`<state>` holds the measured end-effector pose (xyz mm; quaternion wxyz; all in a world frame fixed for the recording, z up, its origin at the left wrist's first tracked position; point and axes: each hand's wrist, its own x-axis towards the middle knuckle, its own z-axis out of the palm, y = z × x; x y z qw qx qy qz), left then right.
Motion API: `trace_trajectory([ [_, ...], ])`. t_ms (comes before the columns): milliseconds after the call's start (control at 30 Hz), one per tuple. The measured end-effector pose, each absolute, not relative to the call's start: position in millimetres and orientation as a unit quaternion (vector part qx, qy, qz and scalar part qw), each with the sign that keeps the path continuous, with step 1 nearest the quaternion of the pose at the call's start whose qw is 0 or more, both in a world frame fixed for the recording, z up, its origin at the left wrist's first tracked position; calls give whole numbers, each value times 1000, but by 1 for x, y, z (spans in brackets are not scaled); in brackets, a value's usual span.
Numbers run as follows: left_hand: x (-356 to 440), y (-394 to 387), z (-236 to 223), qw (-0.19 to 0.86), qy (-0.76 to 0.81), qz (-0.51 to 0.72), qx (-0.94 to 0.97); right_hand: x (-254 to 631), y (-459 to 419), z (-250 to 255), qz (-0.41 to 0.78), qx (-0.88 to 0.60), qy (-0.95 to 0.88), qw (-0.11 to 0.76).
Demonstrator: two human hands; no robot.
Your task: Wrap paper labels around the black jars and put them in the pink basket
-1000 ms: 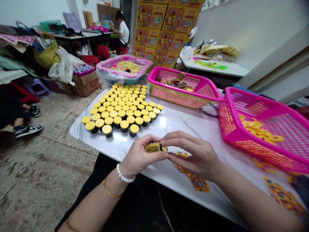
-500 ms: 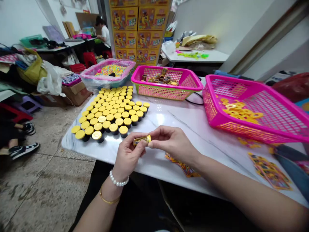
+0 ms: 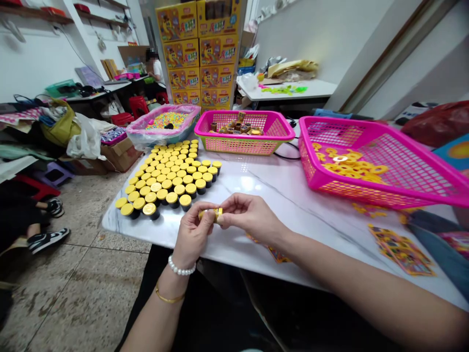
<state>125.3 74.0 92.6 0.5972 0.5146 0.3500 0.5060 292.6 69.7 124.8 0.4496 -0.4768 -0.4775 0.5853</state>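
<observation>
Between my two hands, over the front part of the table, is a small brown-and-gold cup (image 3: 208, 213) with a yellow rim at its right end, lying on its side. My left hand (image 3: 194, 226) is closed round its body, thumb on top. At the yellow end, my right hand (image 3: 246, 215) pinches the rim with thumb and fingertips. Left of my hands, many dark cups with yellow lids (image 3: 166, 184) stand upright in close rows. Printed cards (image 3: 279, 254) lie partly hidden under my right forearm.
A pink basket (image 3: 244, 142) with brown cups stands at the back. To the right, another pink basket (image 3: 370, 192) holds yellow rings (image 3: 353, 166). A lined tub (image 3: 164, 137) contains colourful pellets. More cards (image 3: 401, 250) lie right. A person (image 3: 156, 71) sits far back; yellow cartons (image 3: 200, 66) are stacked behind.
The view has tilted up and shifted slightly. My left thumb now covers more of the cup, while both hands stay on it.
</observation>
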Motion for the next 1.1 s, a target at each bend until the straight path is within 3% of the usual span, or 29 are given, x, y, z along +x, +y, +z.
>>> trace_trajectory([
  [200, 122, 71, 91, 583, 319, 509, 547, 293, 71, 122, 699, -439, -387, 411],
  [467, 130, 75, 94, 605, 373, 525, 469, 297, 70, 115, 527, -408, -566, 486],
  [567, 129, 75, 96, 601, 388, 500, 488, 302, 68, 111, 396, -410, -669, 476],
  [700, 128, 75, 103, 624, 401, 459, 488, 309, 67, 110, 108, -310, -820, 469],
  [800, 129, 75, 107, 641, 408, 438, 480, 310, 67, 110, 8, -254, -857, 449],
  [900, 129, 76, 107, 640, 402, 444, 482, 305, 62, 111, 82, -293, -832, 464],
  [1033, 128, 73, 101, 638, 382, 460, 485, 294, 55, 118, 363, -408, -684, 484],
  [1100, 128, 72, 99, 643, 368, 471, 480, 292, 55, 122, 442, -423, -626, 484],
])
